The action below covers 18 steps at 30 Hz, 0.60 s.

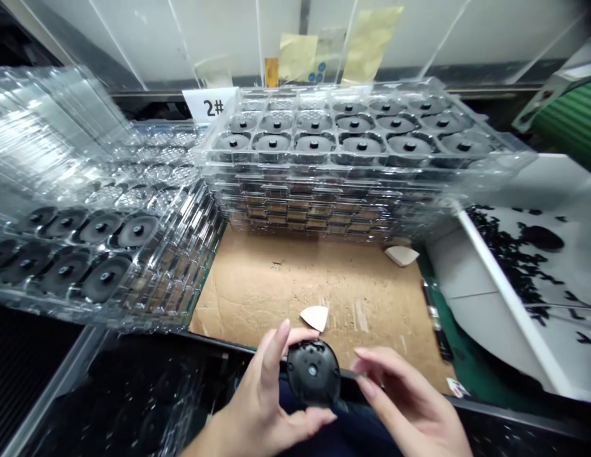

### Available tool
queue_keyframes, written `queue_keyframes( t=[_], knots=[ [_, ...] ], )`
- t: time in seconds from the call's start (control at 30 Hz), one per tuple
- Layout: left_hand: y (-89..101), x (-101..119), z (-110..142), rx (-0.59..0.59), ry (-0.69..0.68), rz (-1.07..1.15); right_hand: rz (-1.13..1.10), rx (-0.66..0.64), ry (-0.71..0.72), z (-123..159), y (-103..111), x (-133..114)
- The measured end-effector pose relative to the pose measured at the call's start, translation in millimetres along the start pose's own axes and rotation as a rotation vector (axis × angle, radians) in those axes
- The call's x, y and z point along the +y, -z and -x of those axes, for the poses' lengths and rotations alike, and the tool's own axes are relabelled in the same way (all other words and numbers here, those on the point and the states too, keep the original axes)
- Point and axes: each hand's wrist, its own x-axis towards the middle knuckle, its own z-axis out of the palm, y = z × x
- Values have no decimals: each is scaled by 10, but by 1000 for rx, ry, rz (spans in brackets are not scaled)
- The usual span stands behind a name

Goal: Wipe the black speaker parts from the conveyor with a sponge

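A round black plastic part [313, 373], with a small light-coloured centre and small holes, is in my left hand [269, 390]. The thumb is at its lower edge and the fingers are around its upper and left side. My right hand [409, 400] is just to the right of the part, apart from it. Its thumb and index fingertips are close together in a pinch; whether anything small is between them I cannot make out. Beyond the part, a white wedge-shaped piece [316, 317] lies on a cardboard sheet [257, 279].
Stacked clear trays [318, 162] with round black parts stand at the back, near a "2#" sign [210, 105]. More clear trays [109, 304] are at left. At right are a white bin [499, 273] with small black pieces, a marker pen [437, 324] and another white wedge [402, 255].
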Motion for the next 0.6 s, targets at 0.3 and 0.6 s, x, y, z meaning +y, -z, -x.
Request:
queue_keyframes(
  t=[0.3, 0.6],
  knots=[
    [29, -31, 86, 4, 245, 12, -208, -261, -263, -66, -193, 49],
    [99, 19, 43, -114, 375, 157, -144, -492, -290, -197, -68, -62]
  ],
)
